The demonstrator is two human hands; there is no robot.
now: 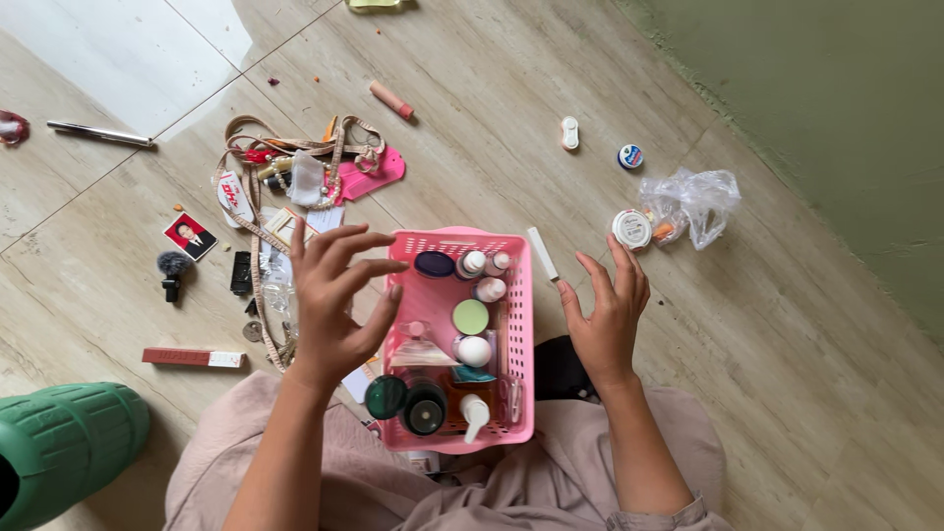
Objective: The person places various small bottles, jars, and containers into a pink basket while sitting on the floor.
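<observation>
A pink plastic basket point(513, 285) rests against my lap, filled with several small bottles, jars and round lidded pots. My left hand point(332, 295) hovers at the basket's left rim with fingers spread, holding nothing. My right hand point(608, 315) hovers just right of the basket, also spread and empty. A thin white stick point(542, 253) lies on the floor between the basket's far right corner and my right hand.
Scattered on the wood-look floor: a round white jar point(631, 228), a crumpled clear bag point(693, 202), a contact lens case point(569, 133), a small blue-lidded tin point(630, 156), a peach tube point(391, 99), a strap-and-trinket pile point(295, 177), a red box point(194, 358), a green stool point(64, 442).
</observation>
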